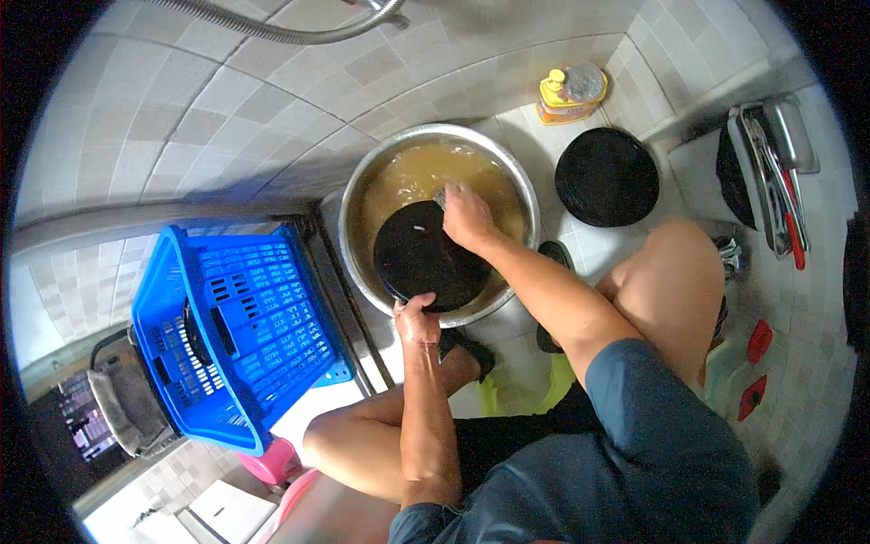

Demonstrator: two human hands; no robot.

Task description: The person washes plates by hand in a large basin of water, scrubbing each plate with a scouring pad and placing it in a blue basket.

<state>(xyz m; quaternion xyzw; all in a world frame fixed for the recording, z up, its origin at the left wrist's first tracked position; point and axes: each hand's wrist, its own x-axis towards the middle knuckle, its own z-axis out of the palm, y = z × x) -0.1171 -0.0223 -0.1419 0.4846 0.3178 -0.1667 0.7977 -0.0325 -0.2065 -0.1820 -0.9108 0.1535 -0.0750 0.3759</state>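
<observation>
A large round metal basin [350, 255] stands on the tiled floor before me, with cloudy yellowish-brown water [442, 163] in it. My left hand [416, 319] grips the near edge of a round black plate [428, 262], its thumb on top. The plate is tilted inside the basin and bears a small pale spot. My right hand [467, 216] presses a grey scouring pad [440, 198] at the plate's upper right edge. Most of the pad is hidden by the fingers.
Right of the basin lies a stack of round black plates [607, 177]. Behind it stands a yellow pump bottle [571, 95] with a grey scourer on top. A blue plastic crate [272, 326] is at left. Metal trays and red-handled utensils [792, 221] stand far right.
</observation>
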